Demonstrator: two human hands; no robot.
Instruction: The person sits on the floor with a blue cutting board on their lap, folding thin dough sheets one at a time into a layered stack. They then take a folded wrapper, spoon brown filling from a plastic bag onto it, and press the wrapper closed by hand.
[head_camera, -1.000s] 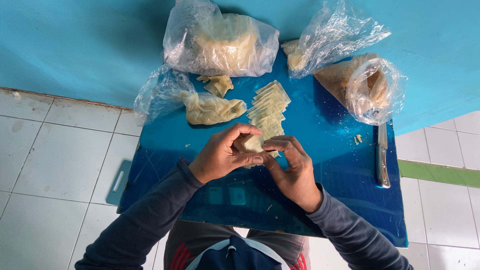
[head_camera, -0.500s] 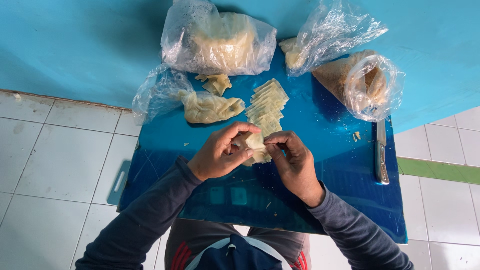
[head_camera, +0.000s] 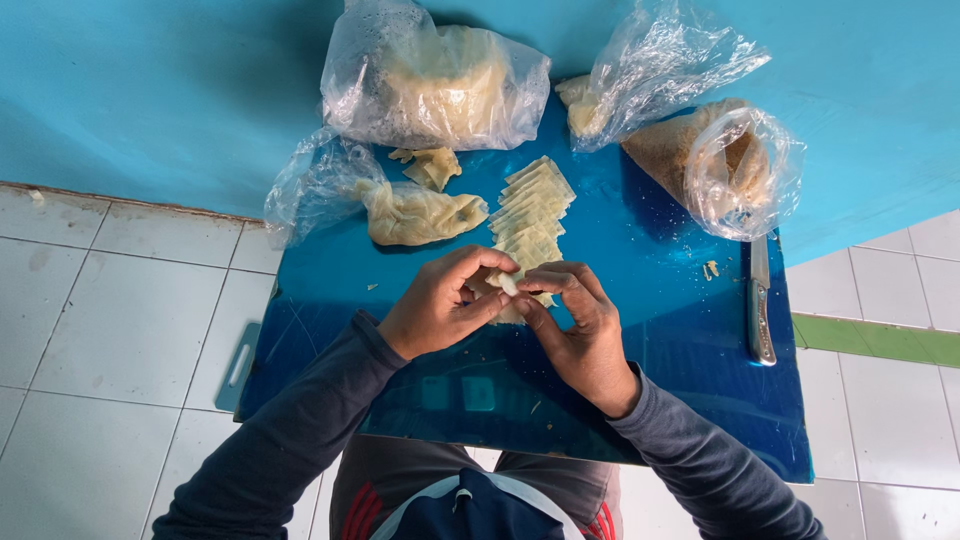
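Both hands pinching one small dough wrapper (head_camera: 508, 284) btwn them, left hand (head_camera: 445, 300) & right hand (head_camera: 575, 325) fingertips closed on it, just over the blue surface (head_camera: 640, 330), right below the wrapper stack (head_camera: 532, 210), knife (head_camera: 761, 300) off to the right

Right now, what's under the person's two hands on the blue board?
Under the left hand and right hand, a pale dough piece shows between the fingertips. The near end of the wrapper row on the blue board is covered.
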